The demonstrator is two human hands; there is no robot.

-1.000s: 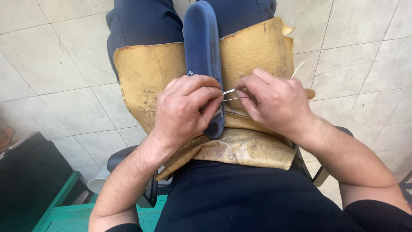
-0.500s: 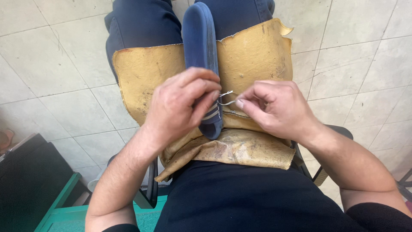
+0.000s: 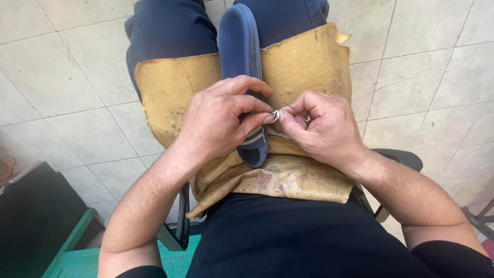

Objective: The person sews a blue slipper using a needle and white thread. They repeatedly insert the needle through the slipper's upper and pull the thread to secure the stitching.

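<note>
Mid-stitch: blue shoe (image 3: 242,56) lies sole-up on tan leather sheet (image 3: 303,62) over lap, left hand (image 3: 221,121) clamped round it, right hand (image 3: 321,126) pinching a metal needle (image 3: 277,115); next pull likely needs steady tension

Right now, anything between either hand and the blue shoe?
Nothing visible. The left hand lies on the blue shoe, fingers curled over it. The right hand sits beside it on the tan leather sheet, fingertips meeting the left's at a small metal needle.
</note>
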